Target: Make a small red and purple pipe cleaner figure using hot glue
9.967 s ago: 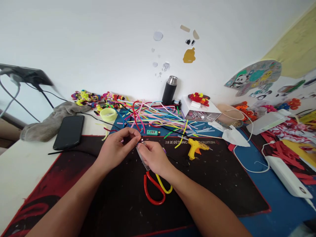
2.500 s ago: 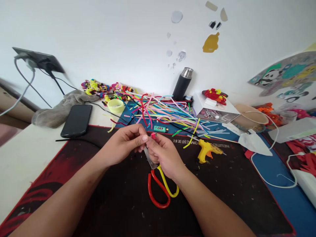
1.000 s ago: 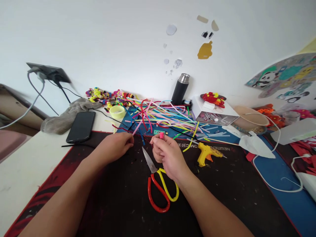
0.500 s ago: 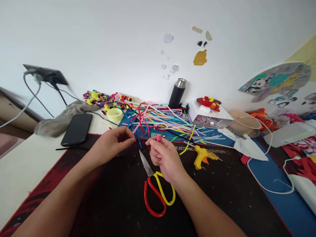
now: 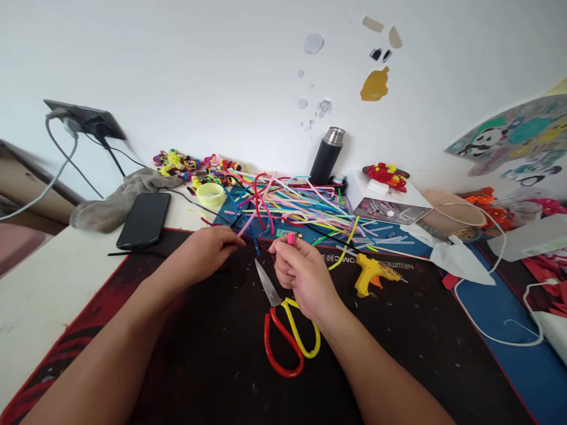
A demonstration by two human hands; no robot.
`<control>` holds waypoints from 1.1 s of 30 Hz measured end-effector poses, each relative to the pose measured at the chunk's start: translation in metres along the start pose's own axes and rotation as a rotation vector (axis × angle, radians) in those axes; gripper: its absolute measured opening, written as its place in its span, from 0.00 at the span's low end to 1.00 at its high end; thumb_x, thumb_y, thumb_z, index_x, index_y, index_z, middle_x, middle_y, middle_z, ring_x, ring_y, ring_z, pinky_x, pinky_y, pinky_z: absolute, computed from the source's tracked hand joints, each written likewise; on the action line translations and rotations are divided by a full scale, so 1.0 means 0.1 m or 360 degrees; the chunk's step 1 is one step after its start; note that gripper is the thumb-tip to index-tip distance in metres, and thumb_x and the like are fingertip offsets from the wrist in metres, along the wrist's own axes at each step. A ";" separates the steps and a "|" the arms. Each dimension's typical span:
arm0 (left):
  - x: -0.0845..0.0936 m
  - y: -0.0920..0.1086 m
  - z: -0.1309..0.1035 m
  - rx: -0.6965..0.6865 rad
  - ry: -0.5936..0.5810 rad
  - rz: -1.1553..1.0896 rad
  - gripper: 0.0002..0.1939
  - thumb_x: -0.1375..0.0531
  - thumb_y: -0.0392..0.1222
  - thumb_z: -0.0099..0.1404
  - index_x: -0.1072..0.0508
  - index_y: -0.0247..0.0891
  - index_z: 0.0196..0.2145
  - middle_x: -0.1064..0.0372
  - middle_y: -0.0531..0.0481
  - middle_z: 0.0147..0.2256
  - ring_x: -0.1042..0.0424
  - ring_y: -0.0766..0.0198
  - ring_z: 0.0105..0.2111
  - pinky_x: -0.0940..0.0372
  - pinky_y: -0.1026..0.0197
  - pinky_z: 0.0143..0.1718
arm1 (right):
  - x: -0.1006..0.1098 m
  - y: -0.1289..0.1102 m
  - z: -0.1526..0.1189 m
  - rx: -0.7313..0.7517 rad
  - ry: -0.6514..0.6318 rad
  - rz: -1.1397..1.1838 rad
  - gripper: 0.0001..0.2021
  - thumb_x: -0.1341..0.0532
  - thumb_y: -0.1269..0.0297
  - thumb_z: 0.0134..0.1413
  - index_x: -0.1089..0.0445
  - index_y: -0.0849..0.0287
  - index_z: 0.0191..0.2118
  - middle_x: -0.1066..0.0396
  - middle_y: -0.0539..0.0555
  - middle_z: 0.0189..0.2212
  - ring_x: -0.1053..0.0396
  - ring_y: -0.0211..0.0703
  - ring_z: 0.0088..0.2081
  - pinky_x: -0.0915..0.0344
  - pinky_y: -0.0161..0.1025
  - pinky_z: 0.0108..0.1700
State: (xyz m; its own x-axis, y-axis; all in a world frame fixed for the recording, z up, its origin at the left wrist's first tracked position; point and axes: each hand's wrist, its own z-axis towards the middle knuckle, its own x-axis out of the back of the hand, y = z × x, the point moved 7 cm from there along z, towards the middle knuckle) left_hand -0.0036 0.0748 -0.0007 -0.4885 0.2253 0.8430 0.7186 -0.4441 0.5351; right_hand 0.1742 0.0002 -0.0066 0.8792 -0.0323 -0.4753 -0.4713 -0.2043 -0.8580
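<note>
My right hand point(image 5: 305, 274) is closed, with a small bright pink piece point(image 5: 292, 237) showing at its thumb and forefinger. My left hand point(image 5: 208, 254) reaches to the near edge of a pile of colourful pipe cleaners point(image 5: 292, 203). Its fingers are drawn together, and I cannot make out what they hold; a dark stem and a pink one show just beyond the fingertips. Between and below the hands lie large scissors point(image 5: 273, 298) with one red and one yellow handle, the blades pointing away from me.
A yellow glue gun point(image 5: 376, 274) lies right of my hand on the black mat point(image 5: 212, 348). Behind stand a black thermos point(image 5: 326, 158), a white box point(image 5: 376, 195) and a pale yellow bowl point(image 5: 210, 195). At left are a phone point(image 5: 144, 219) and a grey cloth point(image 5: 117, 203).
My left hand has closed its thumb and fingers together and turned palm-down near the pipe cleaners. My right hand keeps the pink piece. The whole view has shifted slightly.
</note>
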 end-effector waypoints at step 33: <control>0.02 -0.05 -0.04 0.0048 -0.0013 0.0151 0.20 0.43 0.49 0.73 0.14 0.45 0.52 0.12 0.45 0.48 0.16 0.46 0.47 0.26 0.51 0.53 | -0.01 -0.01 -0.02 0.0049 -0.0043 -0.0113 0.11 0.27 0.56 0.56 0.23 0.58 0.34 0.48 0.39 0.18 0.56 0.30 0.20 0.60 0.34 0.23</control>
State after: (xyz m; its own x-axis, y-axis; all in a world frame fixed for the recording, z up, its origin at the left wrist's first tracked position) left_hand -0.0102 0.0736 -0.0023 -0.4133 0.1907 0.8904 0.7762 -0.4375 0.4540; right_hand 0.1738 -0.0013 -0.0044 0.9086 0.0078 -0.4176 -0.4100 -0.1752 -0.8951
